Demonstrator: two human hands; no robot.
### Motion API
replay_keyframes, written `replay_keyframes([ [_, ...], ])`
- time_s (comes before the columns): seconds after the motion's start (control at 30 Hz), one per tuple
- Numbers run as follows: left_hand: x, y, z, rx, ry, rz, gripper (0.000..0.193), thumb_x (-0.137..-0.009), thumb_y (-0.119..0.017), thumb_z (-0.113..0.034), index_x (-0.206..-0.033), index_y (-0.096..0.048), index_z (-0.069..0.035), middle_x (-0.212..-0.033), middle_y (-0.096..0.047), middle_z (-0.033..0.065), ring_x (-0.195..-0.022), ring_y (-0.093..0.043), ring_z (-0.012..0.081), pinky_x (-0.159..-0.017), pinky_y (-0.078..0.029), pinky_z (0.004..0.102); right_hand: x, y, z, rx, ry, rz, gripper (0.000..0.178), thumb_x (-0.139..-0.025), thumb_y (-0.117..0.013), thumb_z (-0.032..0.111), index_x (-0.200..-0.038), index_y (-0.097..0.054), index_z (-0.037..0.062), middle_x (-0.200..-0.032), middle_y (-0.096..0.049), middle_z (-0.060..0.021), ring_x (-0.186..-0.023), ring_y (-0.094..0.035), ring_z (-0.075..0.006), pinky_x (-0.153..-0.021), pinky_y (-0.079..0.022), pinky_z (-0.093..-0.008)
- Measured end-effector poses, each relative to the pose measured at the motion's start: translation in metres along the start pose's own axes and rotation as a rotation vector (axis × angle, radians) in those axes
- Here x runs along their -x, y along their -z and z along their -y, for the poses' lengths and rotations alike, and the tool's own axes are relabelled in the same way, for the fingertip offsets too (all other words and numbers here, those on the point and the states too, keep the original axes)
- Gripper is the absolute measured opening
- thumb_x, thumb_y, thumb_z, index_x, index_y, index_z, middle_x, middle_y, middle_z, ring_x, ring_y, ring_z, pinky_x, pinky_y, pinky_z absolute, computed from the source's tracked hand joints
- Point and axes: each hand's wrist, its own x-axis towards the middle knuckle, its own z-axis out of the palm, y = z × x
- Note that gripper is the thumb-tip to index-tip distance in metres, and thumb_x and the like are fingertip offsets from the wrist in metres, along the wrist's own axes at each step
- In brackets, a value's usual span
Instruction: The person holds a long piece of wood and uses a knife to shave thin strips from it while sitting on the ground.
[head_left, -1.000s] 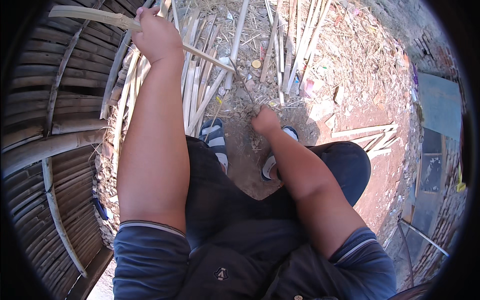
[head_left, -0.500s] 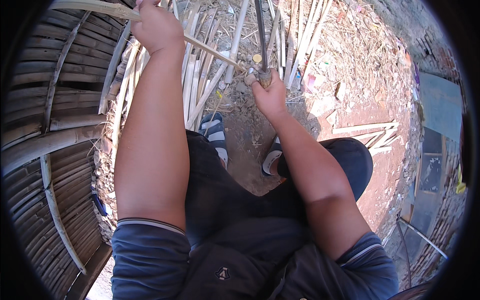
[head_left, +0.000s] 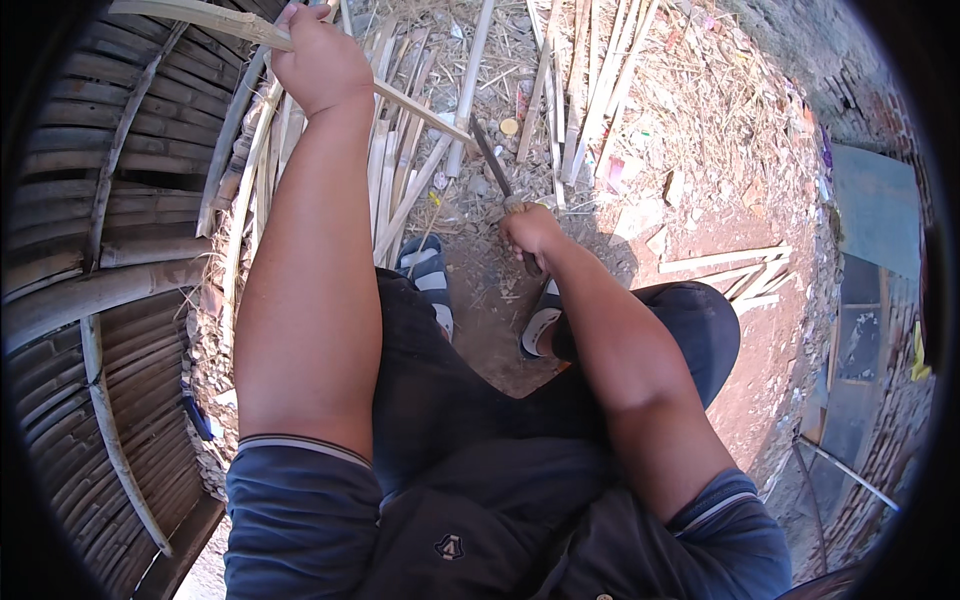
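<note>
My left hand is closed around a long pale bamboo strip, which slants from the upper left down to the right. A long dark-bladed knife is in my right hand, its fingers wrapped round the handle. The blade angles up and left, and its tip end meets or overlaps the right end of the strip; I cannot tell whether they touch. Part of the handle sticks out below my fist.
Split bamboo strips lie on the ground ahead, with more strips to their right. Several short pieces sit beside my right knee. A slatted bamboo wall stands at the left. My sandalled foot is below the strips.
The knife has swung from pointing straight ahead to leaning left, toward the strip's end. My right hand has turned and come slightly nearer. The left hand has shifted slightly right with the strip.
</note>
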Motion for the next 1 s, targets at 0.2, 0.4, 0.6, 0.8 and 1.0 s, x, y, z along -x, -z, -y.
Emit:
replay_keyframes([
  [0.2,0.011,-0.013,-0.004,0.003,0.017,-0.04,0.032,-0.106,-0.054,-0.037,-0.093,-0.058,-0.009,-0.063,-0.04,-0.0021,-0.046,-0.038,0.0115,-0.046,-0.031,0.031,0.011,-0.011,0.021,-0.217,-0.086,0.019,0.017,-0.092,-0.071,0.014,-0.082,-0.063,0.0033,-0.06,-0.055,-0.0047,-0.046,-0.05,-0.0188,-0.046,-0.044,-0.0361],
  [0.4,0.008,-0.017,-0.001,-0.04,0.013,-0.083,0.04,-0.107,-0.056,-0.045,-0.086,-0.063,-0.011,-0.056,-0.037,-0.0052,-0.043,-0.038,0.0102,-0.042,-0.03,0.0302,0.027,0.011,0.057,0.554,0.076,-0.145,0.044,-0.091,-0.072,0.027,-0.113,-0.07,-0.0108,-0.097,-0.075,-0.0309,-0.092,-0.076,-0.0409,-0.082,-0.06,-0.0472],
  [0.6,0.008,-0.012,-0.006,-0.182,-0.124,-0.134,0.045,-0.108,-0.051,-0.044,-0.088,-0.065,-0.006,-0.059,-0.041,-0.0017,-0.049,-0.043,0.0127,-0.049,-0.035,0.0325,0.074,0.005,0.106,0.457,0.632,-0.441,0.049,-0.092,-0.073,0.027,-0.123,-0.063,-0.0093,-0.1,-0.075,-0.0304,-0.101,-0.074,-0.0458,-0.091,-0.057,-0.0501],
  [0.8,0.001,0.0,-0.001,-0.19,-0.054,-0.077,0.034,-0.105,-0.052,-0.031,-0.113,-0.063,0.0,-0.076,-0.057,0.007,-0.05,-0.048,0.0187,-0.051,-0.042,0.0366,-0.007,-0.008,-0.042,0.748,0.277,-0.423,0.044,-0.087,-0.072,0.023,-0.118,-0.062,-0.0069,-0.11,-0.073,-0.0318,-0.108,-0.071,-0.0462,-0.097,-0.055,-0.0511],
  [1.0,0.003,0.0,-0.004,-0.109,0.013,-0.103,0.035,-0.105,-0.053,-0.033,-0.111,-0.064,0.0,-0.079,-0.059,0.0095,-0.052,-0.054,0.0206,-0.05,-0.043,0.0339,-0.022,0.005,-0.049,0.555,0.231,-0.284,0.03,-0.086,-0.07,0.015,-0.109,-0.064,-0.0033,-0.092,-0.072,-0.0239,-0.082,-0.072,-0.0378,-0.075,-0.057,-0.0469],
])
